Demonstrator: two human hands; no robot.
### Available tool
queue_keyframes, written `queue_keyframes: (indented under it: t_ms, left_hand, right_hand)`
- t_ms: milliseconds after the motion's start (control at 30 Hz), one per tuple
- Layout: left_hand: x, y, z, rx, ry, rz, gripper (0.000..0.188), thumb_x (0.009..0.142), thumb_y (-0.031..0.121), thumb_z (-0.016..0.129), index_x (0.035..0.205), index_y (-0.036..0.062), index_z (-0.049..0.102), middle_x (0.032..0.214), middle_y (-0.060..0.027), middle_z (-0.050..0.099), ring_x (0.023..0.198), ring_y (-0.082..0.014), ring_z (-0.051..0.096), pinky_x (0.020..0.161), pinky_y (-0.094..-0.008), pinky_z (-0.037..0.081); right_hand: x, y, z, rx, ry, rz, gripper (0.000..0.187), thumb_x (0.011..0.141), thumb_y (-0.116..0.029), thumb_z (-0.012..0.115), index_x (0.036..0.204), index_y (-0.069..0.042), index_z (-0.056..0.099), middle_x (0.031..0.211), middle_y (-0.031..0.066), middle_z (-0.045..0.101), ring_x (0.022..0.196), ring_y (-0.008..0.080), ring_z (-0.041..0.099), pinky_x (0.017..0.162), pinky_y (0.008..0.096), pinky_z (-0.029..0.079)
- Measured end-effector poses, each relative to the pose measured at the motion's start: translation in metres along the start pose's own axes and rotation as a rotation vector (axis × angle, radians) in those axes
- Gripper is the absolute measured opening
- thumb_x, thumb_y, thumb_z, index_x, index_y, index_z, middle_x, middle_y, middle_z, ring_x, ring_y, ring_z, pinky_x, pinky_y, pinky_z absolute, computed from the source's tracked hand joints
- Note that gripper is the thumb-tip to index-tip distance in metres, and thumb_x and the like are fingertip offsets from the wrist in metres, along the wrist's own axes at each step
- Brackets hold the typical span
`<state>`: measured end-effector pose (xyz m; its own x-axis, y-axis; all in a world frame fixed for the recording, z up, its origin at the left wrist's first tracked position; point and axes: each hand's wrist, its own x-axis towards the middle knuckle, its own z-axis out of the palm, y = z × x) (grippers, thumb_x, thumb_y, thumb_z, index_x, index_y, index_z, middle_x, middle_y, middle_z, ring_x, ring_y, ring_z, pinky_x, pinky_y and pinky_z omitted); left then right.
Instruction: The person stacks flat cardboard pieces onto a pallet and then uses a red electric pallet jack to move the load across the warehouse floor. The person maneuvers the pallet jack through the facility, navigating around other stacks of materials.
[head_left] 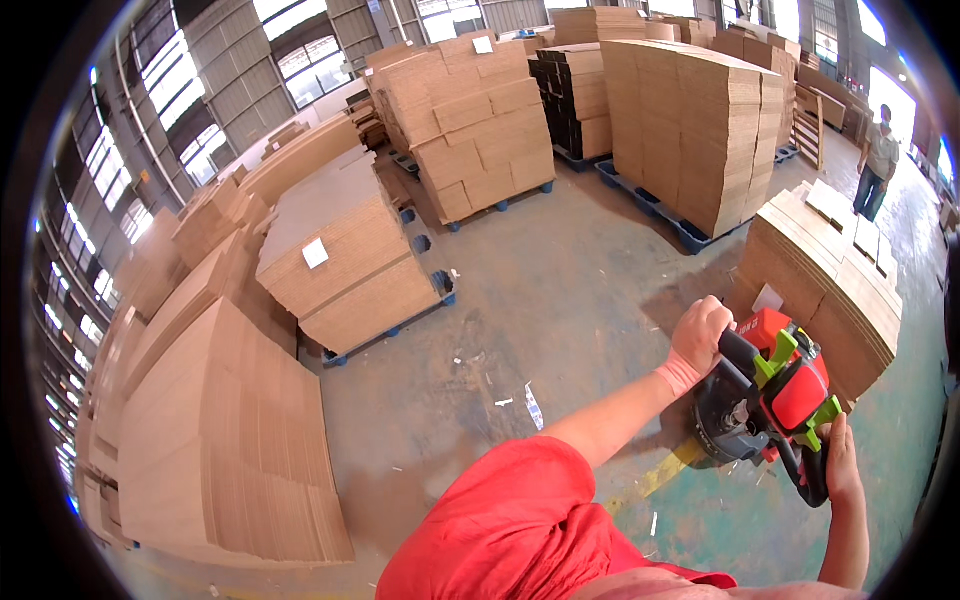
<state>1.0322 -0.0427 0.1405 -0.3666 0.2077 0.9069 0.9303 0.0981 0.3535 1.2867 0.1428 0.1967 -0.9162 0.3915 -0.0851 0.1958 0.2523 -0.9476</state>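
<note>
My left hand (698, 338) is wrapped round the left black grip of a pallet truck's control handle (800, 398). The handle has red covers and bright green levers. My right hand (842, 462) closes on its other black grip, at the lower right. Below the handle is the dark grey body of the truck (718, 412), and its forks are hidden. Just ahead of the truck stands a stack of brown boards (815, 280) with several lighter strips lying on top.
Tall board stacks on blue pallets (655, 205) stand ahead. A lower stack with a white paper (315, 253) stands left, beside a leaning board pile (230, 440). Scraps (533, 405) litter the floor. A person (880, 160) stands at the far right.
</note>
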Motion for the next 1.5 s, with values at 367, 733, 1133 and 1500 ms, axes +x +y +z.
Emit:
queue_keyframes:
  t_ms: [367,733,1133,1500]
  left_hand:
    - [-0.007,-0.027,0.041,-0.105,-0.157,0.010,0.016,0.077,0.011,0.065,0.079,0.0088,0.049,0.079,-0.0111,0.050,0.076,-0.0340,0.053,0.067,-0.0435,0.044]
    - [-0.015,-0.047,0.076,-0.219,-0.156,0.104,0.015,0.077,0.010,0.068,0.078,0.0083,0.053,0.072,-0.0086,0.051,0.069,-0.0299,0.054,0.064,-0.0404,0.044]
    - [-0.049,-0.064,0.114,-0.218,-0.185,0.149,0.018,0.074,0.008,0.070,0.076,0.0084,0.052,0.072,-0.0088,0.051,0.069,-0.0298,0.052,0.064,-0.0398,0.043]
    - [-0.059,-0.098,0.165,-0.120,-0.165,0.229,0.021,0.078,0.010,0.070,0.078,0.0077,0.049,0.072,-0.0108,0.050,0.069,-0.0313,0.052,0.063,-0.0416,0.042]
  right_hand:
    - [0.007,0.031,-0.021,-0.046,0.065,0.064,0.072,0.096,-0.059,0.020,0.072,0.001,0.053,0.056,0.0112,0.057,0.042,0.0183,0.057,0.038,0.0275,0.045]
    - [0.023,0.022,-0.022,-0.089,0.130,0.243,0.068,0.099,-0.046,0.022,0.075,0.004,0.061,0.062,0.0111,0.061,0.051,0.0197,0.062,0.048,0.0302,0.052]
    - [0.038,0.080,-0.028,-0.117,0.133,0.202,0.064,0.099,-0.047,0.026,0.078,0.002,0.062,0.064,0.0087,0.062,0.052,0.0163,0.061,0.050,0.0284,0.050]
    - [0.070,0.103,-0.046,-0.110,0.078,0.118,0.050,0.100,-0.037,0.037,0.076,0.002,0.058,0.062,0.0039,0.058,0.054,0.0118,0.056,0.053,0.0285,0.047]
